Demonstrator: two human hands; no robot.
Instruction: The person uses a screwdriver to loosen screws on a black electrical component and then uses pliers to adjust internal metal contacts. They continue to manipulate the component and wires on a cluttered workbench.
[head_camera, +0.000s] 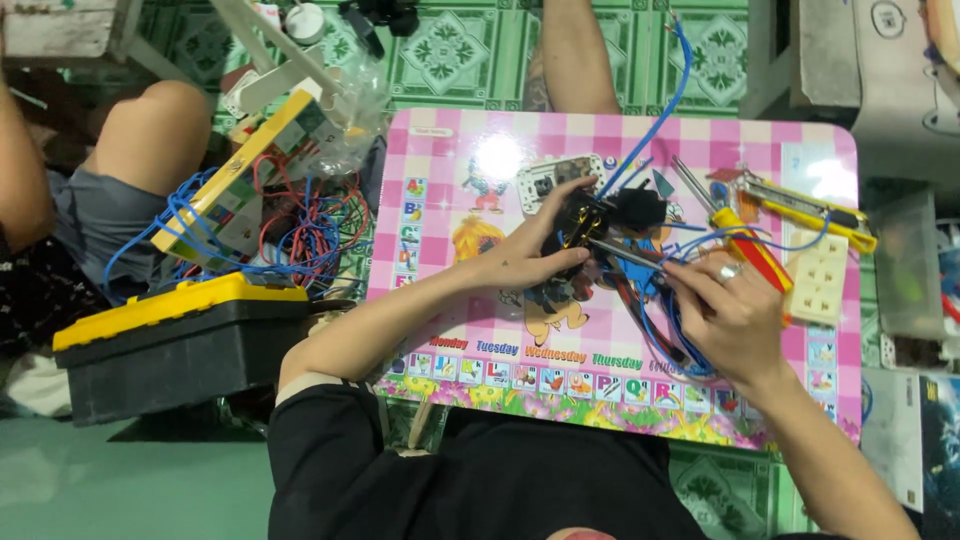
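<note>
A home floor used as a makeshift electrical workbench: green patterned floor tiles (450, 50) at the frame's top, a low pink checkered children's table (440, 200) at centre, a black-and-yellow plastic toolbox (180, 345) lower left.

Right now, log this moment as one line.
left hand: holds black component | right hand: applies metal tool to it | surface: pink table | nearby: blue wires

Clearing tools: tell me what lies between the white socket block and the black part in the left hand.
Head view: a red-and-yellow screwdriver and blue wires lie between the white socket block and the black part.
</note>
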